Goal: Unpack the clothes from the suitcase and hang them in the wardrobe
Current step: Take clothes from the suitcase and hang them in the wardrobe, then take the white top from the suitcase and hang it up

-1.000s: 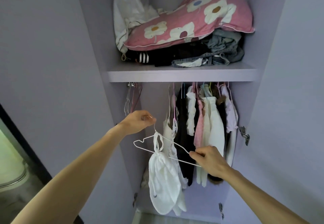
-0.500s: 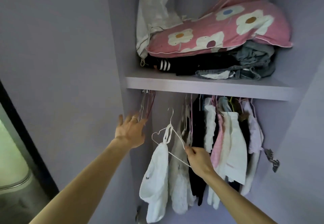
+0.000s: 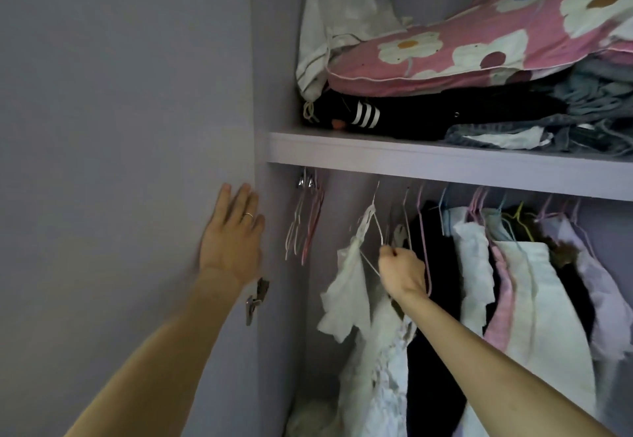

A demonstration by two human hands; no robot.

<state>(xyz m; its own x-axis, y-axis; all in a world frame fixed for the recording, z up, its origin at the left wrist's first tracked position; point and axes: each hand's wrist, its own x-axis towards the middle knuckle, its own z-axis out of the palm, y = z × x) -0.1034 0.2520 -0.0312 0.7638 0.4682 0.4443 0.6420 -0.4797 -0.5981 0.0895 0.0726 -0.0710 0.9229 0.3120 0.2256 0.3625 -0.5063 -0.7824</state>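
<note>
Two hands reach into one wardrobe [image 3: 284,334]. The left hand [image 3: 233,238] lies flat, fingers straight, against the lilac door panel [image 3: 120,128] just beside the wardrobe's edge, with one ring on a finger and one metal hinge [image 3: 257,299] just below the wrist. The right hand [image 3: 404,274] is curled in a fist around the wire of one white hanger [image 3: 371,231], which carries one white garment [image 3: 346,296] at the left end of the hanging row. The hanger's hook points up toward the underside of the single shelf [image 3: 411,159]. The rail is hidden behind the shelf's front edge, so I cannot tell whether the hook is on it. To the left hangs a small bunch of bare hangers [image 3: 305,224], perhaps three or four, too tangled to count. Right of the hand hang the other clothes [image 3: 513,282]: black, white, pink and pale lilac pieces overlapping each other, with their lower ends cut off by the frame. On the shelf rest one pink flowered pillow [image 3: 479,46], cut off at the right, one crumpled white cloth [image 3: 342,18], one black garment with white stripes [image 3: 366,116] and a heap of grey and denim clothes [image 3: 582,111] whose separate pieces are hard to make out.
</note>
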